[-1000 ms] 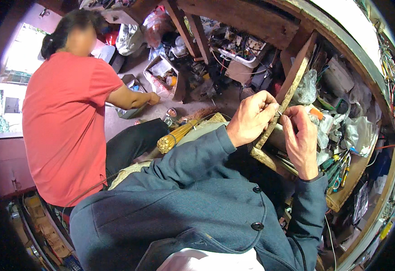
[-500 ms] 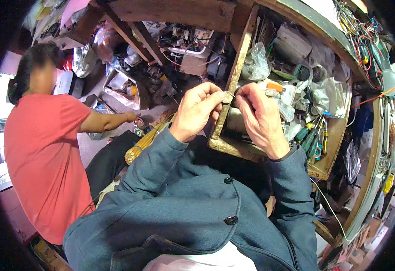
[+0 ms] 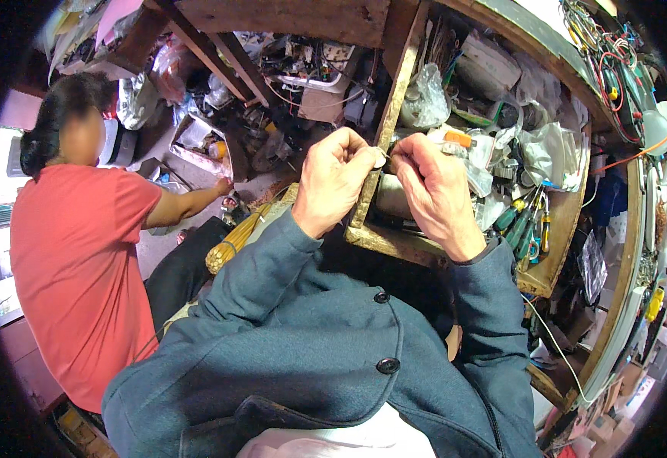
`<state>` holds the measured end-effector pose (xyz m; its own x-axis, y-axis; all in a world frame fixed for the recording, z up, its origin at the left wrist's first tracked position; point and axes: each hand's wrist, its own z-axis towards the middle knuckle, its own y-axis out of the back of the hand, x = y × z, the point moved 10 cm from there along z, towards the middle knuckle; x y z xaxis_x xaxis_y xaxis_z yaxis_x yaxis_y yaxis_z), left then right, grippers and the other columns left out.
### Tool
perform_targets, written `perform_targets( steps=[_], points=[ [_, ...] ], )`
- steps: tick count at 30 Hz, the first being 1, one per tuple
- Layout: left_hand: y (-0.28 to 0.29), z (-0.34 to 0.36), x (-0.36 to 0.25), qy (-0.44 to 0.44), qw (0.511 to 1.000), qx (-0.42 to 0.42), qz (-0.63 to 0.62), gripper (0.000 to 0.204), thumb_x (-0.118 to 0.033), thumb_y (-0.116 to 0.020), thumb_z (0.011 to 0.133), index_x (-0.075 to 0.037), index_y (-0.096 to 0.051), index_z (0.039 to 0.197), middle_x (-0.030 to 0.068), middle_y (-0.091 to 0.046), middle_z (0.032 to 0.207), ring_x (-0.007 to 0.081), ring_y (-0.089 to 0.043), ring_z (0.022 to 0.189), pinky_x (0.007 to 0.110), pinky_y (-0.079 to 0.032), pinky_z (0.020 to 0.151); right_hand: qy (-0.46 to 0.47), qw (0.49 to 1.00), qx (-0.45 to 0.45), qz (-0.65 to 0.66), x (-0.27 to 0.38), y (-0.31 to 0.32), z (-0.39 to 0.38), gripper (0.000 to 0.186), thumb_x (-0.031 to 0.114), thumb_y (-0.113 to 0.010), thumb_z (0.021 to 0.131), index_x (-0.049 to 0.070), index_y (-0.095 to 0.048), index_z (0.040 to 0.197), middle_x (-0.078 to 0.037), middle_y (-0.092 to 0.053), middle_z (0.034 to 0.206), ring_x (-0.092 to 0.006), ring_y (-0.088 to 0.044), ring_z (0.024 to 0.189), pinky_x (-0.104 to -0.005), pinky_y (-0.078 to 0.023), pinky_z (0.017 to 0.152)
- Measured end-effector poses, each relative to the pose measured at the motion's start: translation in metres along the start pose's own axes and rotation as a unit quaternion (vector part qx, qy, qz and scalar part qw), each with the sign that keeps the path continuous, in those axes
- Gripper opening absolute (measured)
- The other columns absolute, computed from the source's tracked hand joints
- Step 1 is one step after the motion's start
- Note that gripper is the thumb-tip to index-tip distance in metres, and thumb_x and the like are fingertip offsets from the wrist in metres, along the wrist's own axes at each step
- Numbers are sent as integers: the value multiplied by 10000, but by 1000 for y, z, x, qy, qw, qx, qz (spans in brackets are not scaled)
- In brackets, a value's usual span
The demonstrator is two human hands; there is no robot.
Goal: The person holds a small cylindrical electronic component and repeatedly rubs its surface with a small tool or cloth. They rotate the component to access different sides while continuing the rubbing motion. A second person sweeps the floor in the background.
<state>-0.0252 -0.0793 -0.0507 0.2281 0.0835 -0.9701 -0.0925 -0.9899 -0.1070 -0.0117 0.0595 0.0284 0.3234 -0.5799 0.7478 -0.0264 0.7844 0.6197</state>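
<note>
My left hand (image 3: 330, 182) pinches a small round metallic disc (image 3: 380, 159) between thumb and fingers, just above the edge of a wooden drawer (image 3: 377, 183). Close beside it, my right hand (image 3: 434, 187) is closed in a pinch over the drawer's inside. A thin light sliver shows between its fingertips and the disc, too small to name. The fingertips of both hands are nearly touching. Inside the drawer, by the right hand, are plastic bags (image 3: 426, 99), an orange piece (image 3: 457, 138) and several screwdrivers (image 3: 518, 221) with green and yellow handles.
A person in a red shirt (image 3: 82, 267) sits at the left, one arm stretched toward the floor. A bundle of yellowish sticks (image 3: 230, 248) lies by my left forearm. Cluttered boxes (image 3: 202, 145) stand beyond. Tangled wires (image 3: 612, 69) hang at the upper right.
Both hands stay in their pinch, and the disc has turned slightly and looks brighter. The view has shifted a little. The other person's head has turned and lifted slightly.
</note>
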Motion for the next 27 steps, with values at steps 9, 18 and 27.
perform_targets(
  steps=[9,18,27],
  points=[
    [-2,1,2,-1,1000,-5,5,126,-105,-685,925,2,-647,872,-3,-646,755,37,-557,675,223,-453,590,-6,1000,-1,17,-4,1,-2,68,56,-640,928,11,-602,962,-113,-571,699,-207,-551,605,-328,-450,586],
    [5,3,6,-59,997,-19,51,168,-146,-700,907,3,-634,865,20,-628,725,71,-554,667,274,-467,579,4,1000,-2,13,-1,-4,-1,65,84,-630,937,34,-590,941,-167,-576,653,-311,-604,574,-403,-464,554],
    [0,3,3,-77,995,-15,62,130,-109,-680,919,-2,-626,868,8,-627,754,55,-550,684,248,-459,600,-22,1000,12,-1,3,-3,-2,69,71,-637,948,11,-606,961,-94,-534,636,-180,-510,556,-334,-424,550]
  ],
)
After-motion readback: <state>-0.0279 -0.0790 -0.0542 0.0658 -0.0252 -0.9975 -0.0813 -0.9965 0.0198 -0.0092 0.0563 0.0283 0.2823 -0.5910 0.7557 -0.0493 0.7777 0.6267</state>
